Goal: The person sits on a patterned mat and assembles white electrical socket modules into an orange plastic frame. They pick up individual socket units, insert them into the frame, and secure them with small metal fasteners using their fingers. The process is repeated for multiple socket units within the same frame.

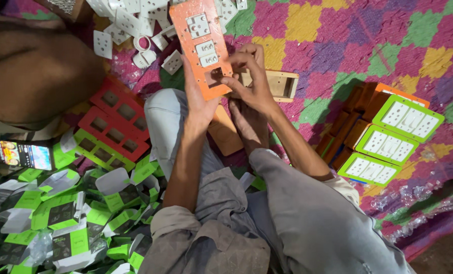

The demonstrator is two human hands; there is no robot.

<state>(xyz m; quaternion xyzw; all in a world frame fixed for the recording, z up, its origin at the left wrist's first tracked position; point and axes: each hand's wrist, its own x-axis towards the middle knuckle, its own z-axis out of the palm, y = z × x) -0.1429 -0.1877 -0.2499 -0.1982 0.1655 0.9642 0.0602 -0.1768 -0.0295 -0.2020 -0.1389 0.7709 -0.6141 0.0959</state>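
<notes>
A patchwork blanket (368, 40) of pink, yellow, green and purple squares covers the floor, and the person sits on it with grey trouser legs (292, 213) folded under them. To the left lies a wide heap of green and white cardboard packets (74, 218), and above it a bare knee of another person (33, 71) fills the upper left corner. On the right stands a stack of finished switch boards with green frames (388, 144) and white switches, resting on orange-brown boxes. Left of the person's legs lie empty red frames (116, 122) with a green frame just below them. At the top edge is a scatter of loose white sockets and switches (130, 25). A small open wooden box (277, 83) lies on the blanket just behind the hands. In the middle the orange board (203, 45) is held upright and tilted slightly left, with white sockets fitted in its upper part and an empty cut-out near its lower end. The left hand (198, 101) is wrapped round the board's lower left edge, gripping it. The right hand (251, 81) touches the board at the empty cut-out, fingers bent and pressing there; whether it pinches a small part I cannot tell
</notes>
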